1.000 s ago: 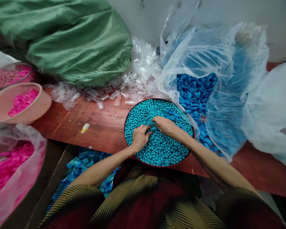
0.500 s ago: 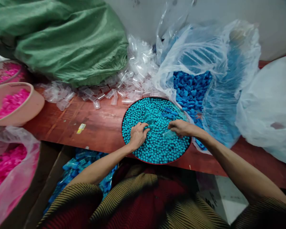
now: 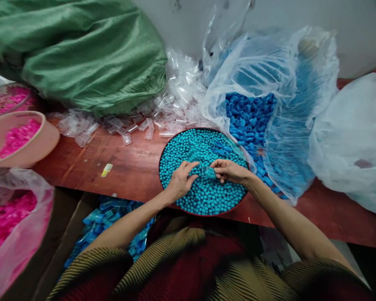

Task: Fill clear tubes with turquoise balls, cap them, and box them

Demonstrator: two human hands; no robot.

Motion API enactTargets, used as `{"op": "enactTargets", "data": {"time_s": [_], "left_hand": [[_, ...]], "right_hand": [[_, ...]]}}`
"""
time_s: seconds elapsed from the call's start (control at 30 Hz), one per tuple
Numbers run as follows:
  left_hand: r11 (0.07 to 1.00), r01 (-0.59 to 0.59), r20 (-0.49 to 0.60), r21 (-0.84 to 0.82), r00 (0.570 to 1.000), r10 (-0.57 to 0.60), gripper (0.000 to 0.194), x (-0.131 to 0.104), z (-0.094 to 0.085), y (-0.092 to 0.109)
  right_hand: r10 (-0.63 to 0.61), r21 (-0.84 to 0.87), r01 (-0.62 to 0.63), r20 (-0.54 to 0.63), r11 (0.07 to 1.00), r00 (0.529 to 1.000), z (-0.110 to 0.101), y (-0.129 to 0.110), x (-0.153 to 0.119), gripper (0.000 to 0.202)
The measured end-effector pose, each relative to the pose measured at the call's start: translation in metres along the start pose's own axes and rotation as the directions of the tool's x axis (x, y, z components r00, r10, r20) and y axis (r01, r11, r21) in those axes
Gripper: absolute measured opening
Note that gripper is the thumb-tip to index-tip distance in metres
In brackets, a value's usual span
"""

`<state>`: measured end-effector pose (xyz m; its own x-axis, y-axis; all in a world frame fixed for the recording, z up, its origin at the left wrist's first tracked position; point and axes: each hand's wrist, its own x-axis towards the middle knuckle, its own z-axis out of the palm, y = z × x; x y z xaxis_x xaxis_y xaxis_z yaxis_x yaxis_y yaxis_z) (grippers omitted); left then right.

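Observation:
A round red-rimmed tray point(image 3: 159, 167) on the bench is filled with turquoise beads point(image 3: 203, 200). My right hand point(image 3: 231, 170) pinches a small clear plastic tube point(image 3: 208, 172) over the beads, lying sideways with one end toward my left hand. Whether beads are inside the tube I cannot tell, as turquoise shows through it. My left hand point(image 3: 181, 180) is just left of the tube, thumb and forefinger spread, with nothing visible between them. A few dark blue plastic pieces point(image 3: 223, 147) and a clear tinted sheet or bag edge lie at the tray's far side.
Clear tubes point(image 3: 181, 104) are heaped behind the tray beside a green sack point(image 3: 94, 62). At right, a plastic bag point(image 3: 288, 138) spills blue caps point(image 3: 250, 117). Pink pieces fill a pale basin point(image 3: 47, 138) at left. Below the bench edge, a box holds blue-filled tubes point(image 3: 106, 221).
My right hand has moved left with the clear tube, bringing it close to my left hand. The left hand's thumb and forefinger have spread a little wider.

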<state>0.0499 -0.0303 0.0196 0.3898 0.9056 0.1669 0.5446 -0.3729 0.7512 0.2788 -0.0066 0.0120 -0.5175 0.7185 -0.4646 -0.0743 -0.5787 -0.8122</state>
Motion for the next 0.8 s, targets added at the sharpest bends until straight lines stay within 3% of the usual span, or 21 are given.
{"op": "enactTargets", "data": {"time_s": [0.17, 0.33, 0.47, 0.63, 0.73, 0.8], "left_hand": [[0.946, 0.057, 0.113, -0.318, 0.993, -0.022, 0.042, 0.010, 0.007, 0.009], [0.758, 0.258, 0.227, -0.600, 0.963, -0.148, 0.052, 0.015, 0.010, 0.010], [0.745, 0.322, 0.251, -0.584, 0.945, -0.212, 0.036, 0.017, 0.008, 0.011], [0.735, 0.334, 0.277, -0.590, 0.939, -0.205, 0.024, 0.022, 0.007, 0.019], [0.706, 0.360, 0.326, -0.610, 0.926, -0.191, 0.024, 0.027, 0.008, 0.025], [0.722, 0.357, 0.305, -0.593, 0.929, -0.209, 0.024, 0.029, 0.007, 0.026]], "right_hand": [[-0.050, 0.149, 0.037, 0.087, 0.988, 0.995, 0.011, 0.007, 0.008, 0.032], [-0.063, 0.245, 0.018, 0.175, 0.969, 0.983, 0.027, 0.015, 0.013, 0.036], [-0.061, 0.271, 0.006, 0.194, 0.963, 0.979, 0.035, 0.016, 0.011, 0.037], [-0.063, 0.229, 0.014, 0.207, 0.973, 0.976, 0.029, 0.008, 0.003, 0.036], [-0.026, 0.105, 0.011, 0.146, 0.994, 0.989, 0.022, 0.001, -0.005, 0.038], [-0.044, -0.079, 0.046, 0.028, 0.996, 0.999, 0.020, -0.004, -0.013, 0.035]]}}
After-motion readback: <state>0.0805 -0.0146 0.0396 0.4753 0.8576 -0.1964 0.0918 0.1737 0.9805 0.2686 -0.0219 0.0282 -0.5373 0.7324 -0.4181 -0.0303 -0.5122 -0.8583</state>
